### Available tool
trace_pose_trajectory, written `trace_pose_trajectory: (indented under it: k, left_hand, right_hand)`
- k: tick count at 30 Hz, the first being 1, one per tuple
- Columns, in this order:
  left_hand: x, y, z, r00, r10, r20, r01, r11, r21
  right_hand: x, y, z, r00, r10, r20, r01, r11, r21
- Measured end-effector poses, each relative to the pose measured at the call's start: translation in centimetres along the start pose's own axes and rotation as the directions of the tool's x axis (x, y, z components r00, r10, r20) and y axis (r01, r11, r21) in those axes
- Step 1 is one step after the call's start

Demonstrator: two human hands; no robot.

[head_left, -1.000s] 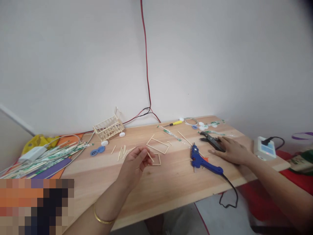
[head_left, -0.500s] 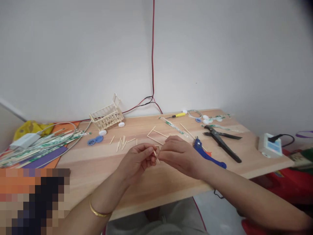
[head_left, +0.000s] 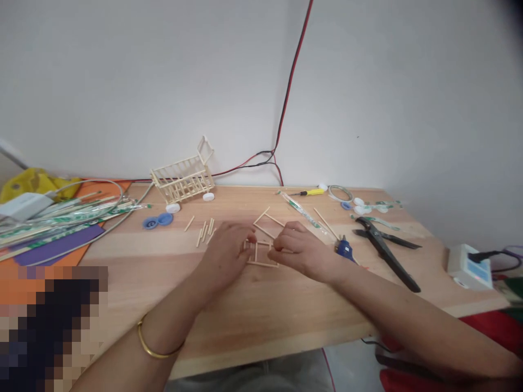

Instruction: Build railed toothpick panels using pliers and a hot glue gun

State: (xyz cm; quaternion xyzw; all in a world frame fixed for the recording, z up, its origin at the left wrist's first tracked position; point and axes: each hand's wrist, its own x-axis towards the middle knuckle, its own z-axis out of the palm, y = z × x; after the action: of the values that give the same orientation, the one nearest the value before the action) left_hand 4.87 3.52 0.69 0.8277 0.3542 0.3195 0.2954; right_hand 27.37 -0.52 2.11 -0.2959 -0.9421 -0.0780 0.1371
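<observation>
Both hands rest on the wooden table (head_left: 261,310) around a small rectangular frame of thin wooden sticks (head_left: 261,255). My left hand (head_left: 226,249) has curled fingers pressing the frame's left end. My right hand (head_left: 300,247) pinches the frame's right side with bent fingers. A gold bangle sits on my left wrist. A larger stick frame (head_left: 267,220) lies just behind the hands. Several loose short sticks (head_left: 204,228) lie to the left of it.
A stick-built cart with white wheels (head_left: 183,179) stands near the wall. Blue glue gun (head_left: 345,249), black scissors (head_left: 386,247), yellow screwdriver (head_left: 310,192) and bottle caps lie right. Wrapped sticks and purple and orange paper (head_left: 57,228) pile up at left. A white socket box (head_left: 469,267) sits far right.
My right hand left the scissors and came across to join the left. Both hands then lowered the short stick onto the small frame on the table. The camera view shifted left.
</observation>
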Motion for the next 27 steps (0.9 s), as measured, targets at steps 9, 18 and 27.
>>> trace_pose_trajectory:
  k: [9, 18, 27]
  left_hand:
    - [-0.7, 0.3, 1.1, 0.973, -0.121, 0.198, 0.082, 0.978, 0.191]
    - [-0.7, -0.3, 2.2, 0.980, -0.068, 0.185, 0.032, 0.981, 0.192]
    - [-0.6, -0.3, 2.8, 0.985, -0.058, 0.163, 0.016, 0.969, 0.248]
  right_hand:
    - [1.0, 0.6, 2.3, 0.992, -0.122, -0.039, 0.122, 0.993, 0.005]
    - [0.8, 0.6, 2.8, 0.995, -0.091, -0.034, 0.093, 0.994, 0.062]
    - [0.9, 0.7, 2.9, 0.996, -0.074, 0.047, 0.070, 0.994, 0.085]
